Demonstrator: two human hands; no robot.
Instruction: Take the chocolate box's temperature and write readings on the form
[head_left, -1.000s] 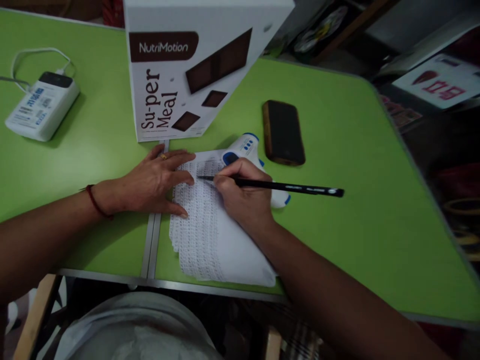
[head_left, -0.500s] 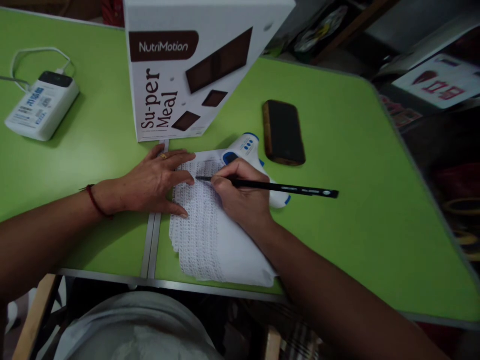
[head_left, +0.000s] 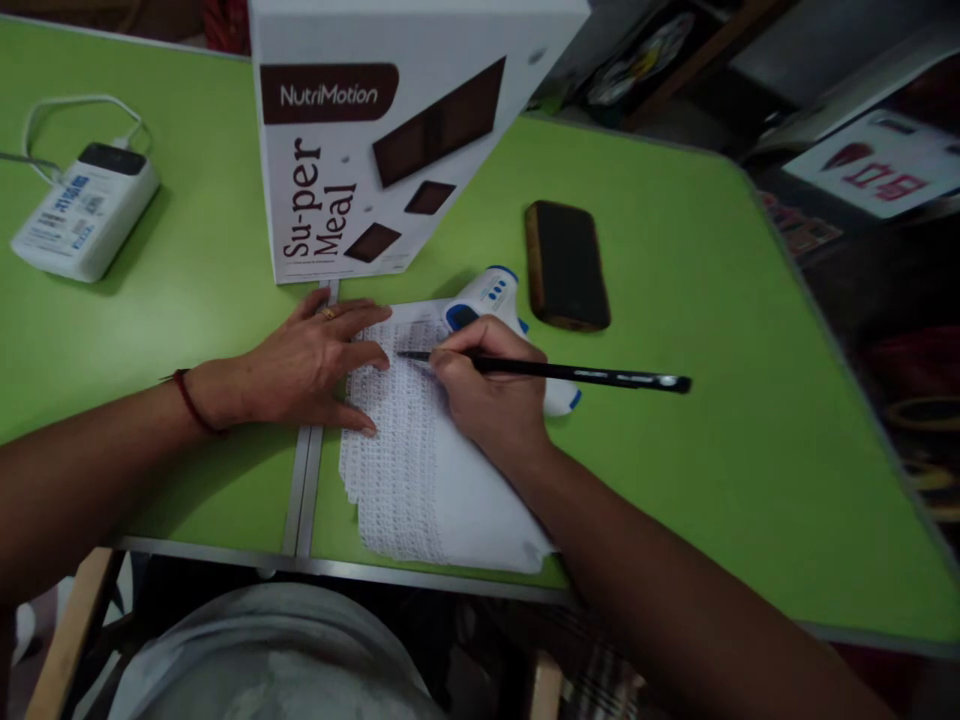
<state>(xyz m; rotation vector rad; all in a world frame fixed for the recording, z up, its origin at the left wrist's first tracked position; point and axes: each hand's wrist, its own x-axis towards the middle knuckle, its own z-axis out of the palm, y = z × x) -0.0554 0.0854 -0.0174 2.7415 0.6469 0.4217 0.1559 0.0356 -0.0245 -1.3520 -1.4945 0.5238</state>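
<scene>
A long black pencil (head_left: 585, 374) is pinched in my right hand (head_left: 491, 385), its dark tip at the upper part of a written sheet of paper (head_left: 480, 500). Rows of small handwriting cover the paper's left side, while its right side is blank. My left hand (head_left: 315, 365) lies with fingers spread over the paper's left edge. Partly behind my right hand is a white and blue infrared thermometer (head_left: 487, 290); the hand hides its middle.
A white box with brown print (head_left: 345, 200) stands upright beyond the paper. A phone (head_left: 568, 265) lies to the right of it. At the far left a white power bank (head_left: 86, 210) has a cable (head_left: 75, 98) plugged in. The green table (head_left: 712, 450) has a metal seam (head_left: 304, 490).
My right hand and the pencil have shifted slightly to the right across the paper. My left hand has stayed in place.
</scene>
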